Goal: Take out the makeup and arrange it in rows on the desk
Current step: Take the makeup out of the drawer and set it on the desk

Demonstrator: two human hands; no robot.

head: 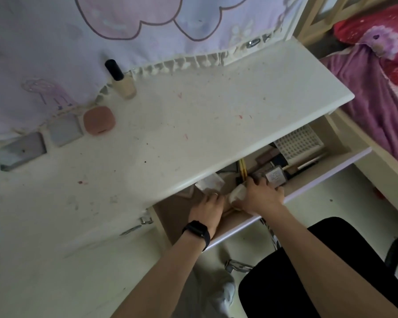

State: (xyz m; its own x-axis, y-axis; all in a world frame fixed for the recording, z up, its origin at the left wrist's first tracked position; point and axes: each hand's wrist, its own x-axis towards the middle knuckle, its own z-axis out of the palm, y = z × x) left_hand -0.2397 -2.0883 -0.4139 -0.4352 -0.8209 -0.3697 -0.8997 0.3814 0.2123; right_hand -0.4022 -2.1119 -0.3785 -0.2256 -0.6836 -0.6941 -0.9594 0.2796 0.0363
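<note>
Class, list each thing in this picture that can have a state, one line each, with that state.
White desk drawer, pulled open.
Glass foundation bottle with black cap, upright, capped.
Pink rounded compact, closed, flat.
Two grey square compacts, closed, flat.
Left hand, open, inside drawer.
Right hand, over cream rounded case, grip unclear.

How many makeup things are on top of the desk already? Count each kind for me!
Black-capped bottle: 1
Pink rounded case: 1
Grey square cases: 2
Total: 4
</note>
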